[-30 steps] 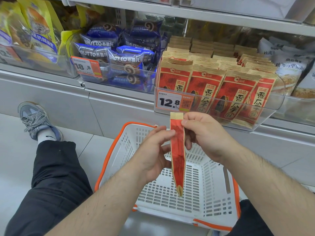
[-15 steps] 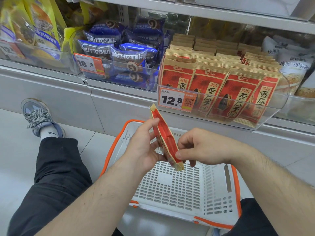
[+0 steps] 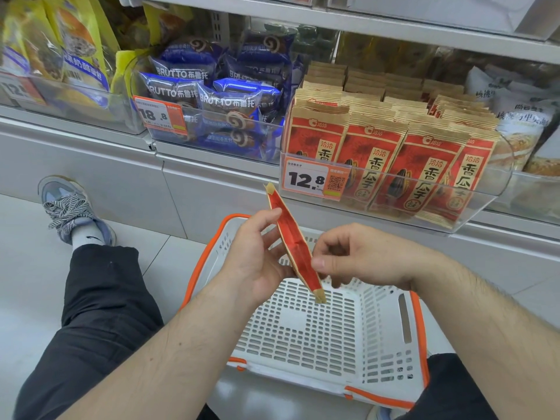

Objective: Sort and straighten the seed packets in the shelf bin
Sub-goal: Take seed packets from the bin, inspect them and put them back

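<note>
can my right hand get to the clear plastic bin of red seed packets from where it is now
Probably yes. The right hand sits just below the clear plastic bin, nothing between, but it pinches the red and tan seed packet with the left hand.

I count two hands: my left hand (image 3: 257,253) and my right hand (image 3: 363,256). Between them is one red seed packet (image 3: 295,241). In the clear shelf bin (image 3: 485,204) I see four rows of red seed packets (image 3: 372,159) along its front edge; the ones behind are too many to count. There is one white basket (image 3: 388,322) on the floor. I see two whole price tags, one reading 12.8 (image 3: 315,178) and one reading 18.8 (image 3: 159,114). One shoe (image 3: 72,210) shows.
</note>
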### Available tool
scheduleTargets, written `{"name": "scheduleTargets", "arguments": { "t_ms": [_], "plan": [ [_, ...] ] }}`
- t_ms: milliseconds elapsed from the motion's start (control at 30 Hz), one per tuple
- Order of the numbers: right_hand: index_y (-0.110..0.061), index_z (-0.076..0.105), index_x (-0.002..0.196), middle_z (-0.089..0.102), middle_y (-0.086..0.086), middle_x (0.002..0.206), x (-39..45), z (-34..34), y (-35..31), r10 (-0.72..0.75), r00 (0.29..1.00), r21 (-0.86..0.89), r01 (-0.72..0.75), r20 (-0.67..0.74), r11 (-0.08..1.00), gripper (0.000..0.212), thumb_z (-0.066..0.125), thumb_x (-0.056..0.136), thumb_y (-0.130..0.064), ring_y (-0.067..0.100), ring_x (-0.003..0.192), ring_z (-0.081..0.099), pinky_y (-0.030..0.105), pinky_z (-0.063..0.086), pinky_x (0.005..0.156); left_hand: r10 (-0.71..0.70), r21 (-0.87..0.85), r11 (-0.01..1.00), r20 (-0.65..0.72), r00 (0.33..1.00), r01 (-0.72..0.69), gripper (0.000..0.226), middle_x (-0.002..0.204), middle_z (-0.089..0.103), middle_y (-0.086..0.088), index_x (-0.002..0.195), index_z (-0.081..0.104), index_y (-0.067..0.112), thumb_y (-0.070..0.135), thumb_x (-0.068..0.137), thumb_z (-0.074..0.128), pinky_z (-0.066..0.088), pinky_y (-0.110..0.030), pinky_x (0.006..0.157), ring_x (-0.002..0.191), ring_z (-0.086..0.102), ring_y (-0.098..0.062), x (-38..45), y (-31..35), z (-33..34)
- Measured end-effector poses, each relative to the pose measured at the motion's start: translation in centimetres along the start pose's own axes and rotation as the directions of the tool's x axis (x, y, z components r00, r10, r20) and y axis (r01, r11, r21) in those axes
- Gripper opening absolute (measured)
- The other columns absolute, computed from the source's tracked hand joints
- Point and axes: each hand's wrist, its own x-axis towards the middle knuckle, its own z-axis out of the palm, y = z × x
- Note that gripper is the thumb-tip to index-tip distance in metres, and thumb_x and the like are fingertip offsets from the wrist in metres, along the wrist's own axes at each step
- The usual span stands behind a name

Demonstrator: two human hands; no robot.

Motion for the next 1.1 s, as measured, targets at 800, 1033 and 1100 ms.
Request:
{"name": "scheduleTargets", "arguments": {
  "t_ms": [800,1033,1100],
  "plan": [
    [0.001,0.066,0.087,0.068,-0.005,0.063,1.5,0.3,0.8,0.104,0.847,0.338,0.093,-0.521,0.937,0.031,0.055,0.1,-0.025,0.001,0.051,0.057,0.015,0.043,0.051,0.007,0.186,0.982,0.118,0.993,-0.029,0.038,0.118,0.071,-0.019,0.124,0.067,0.008,0.031,0.103,0.045,0.049,-0.058,0.101,0.113,0.067,-0.037,-0.1,-0.7,-0.6],
    [0.001,0.068,0.081,0.07,0.015,0.073,1.4,0.3,0.5,0.163,0.855,0.477,0.109,-0.493,0.872,0.031,0.053,0.1,-0.017,0.029,0.071,0.057,0.038,0.042,0.067,0.007,0.182,0.983,0.131,0.991,-0.032,0.035,0.114,0.073,-0.019,0.117,0.07,0.008,0.029,0.101,0.047,0.055,-0.05,0.09,0.095,0.071,-0.031,-0.5,-0.5,-0.5],
    [0.003,0.068,0.082,0.071,0.016,0.074,1.3,0.3,0.4,0.165,0.854,0.483,0.112,-0.494,0.868,0.031,0.054,0.1,-0.018,0.03,0.071,0.056,0.037,0.042,0.065,0.002,0.176,0.984,0.125,0.992,-0.024,0.035,0.114,0.073,-0.019,0.119,0.069,0.008,0.029,0.102,0.047,0.056,-0.048,0.087,0.094,0.071,-0.03,-0.6,-0.5,-0.4]
  ]
}}
